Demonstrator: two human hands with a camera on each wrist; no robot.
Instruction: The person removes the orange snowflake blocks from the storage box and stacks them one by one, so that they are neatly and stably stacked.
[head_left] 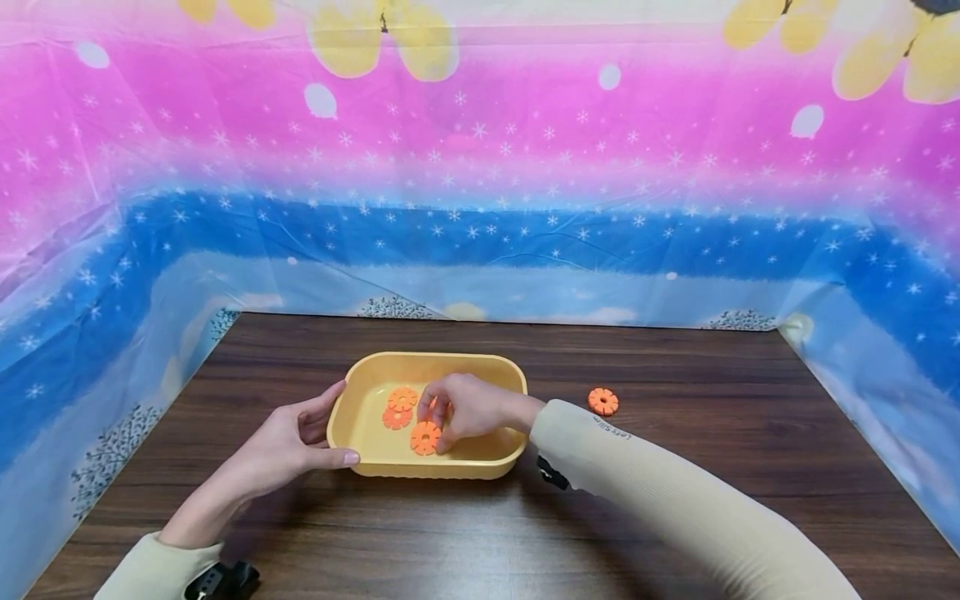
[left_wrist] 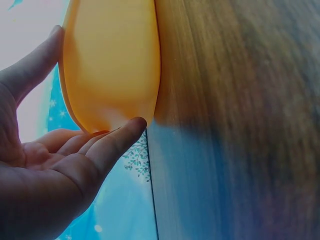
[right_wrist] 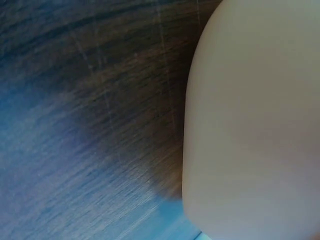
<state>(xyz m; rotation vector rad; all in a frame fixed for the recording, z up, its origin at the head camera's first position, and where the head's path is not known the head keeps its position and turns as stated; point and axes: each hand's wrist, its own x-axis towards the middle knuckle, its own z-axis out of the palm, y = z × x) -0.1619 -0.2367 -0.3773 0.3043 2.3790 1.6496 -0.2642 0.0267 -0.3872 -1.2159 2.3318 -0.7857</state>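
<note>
A yellow plastic tub (head_left: pixel 427 469) stands on the table. My left hand (head_left: pixel 281 446) holds its left end, the thumb at the front rim and the fingers along the left side. In the left wrist view the same hand (left_wrist: pixel 65 165) spans the end of the tub (left_wrist: pixel 112 60). Inside the tub, my right hand (head_left: pixel 468 406) pinches an orange notched disc (head_left: pixel 425 437) near its thumb. Part of another orange piece shows behind the curled fingers. Two overlapping orange discs (head_left: pixel 402 398) lie left of that hand. The right wrist view shows only the tub's outer wall (right_wrist: pixel 255 120) and tabletop.
Another orange notched disc (head_left: pixel 603 402) lies on the dark wooden table (head_left: pixel 675 358), right of the tub and beyond my right sleeve (head_left: pixel 660 475). A patterned pink and blue cloth (head_left: pixel 480 167) hangs around the table's back and sides.
</note>
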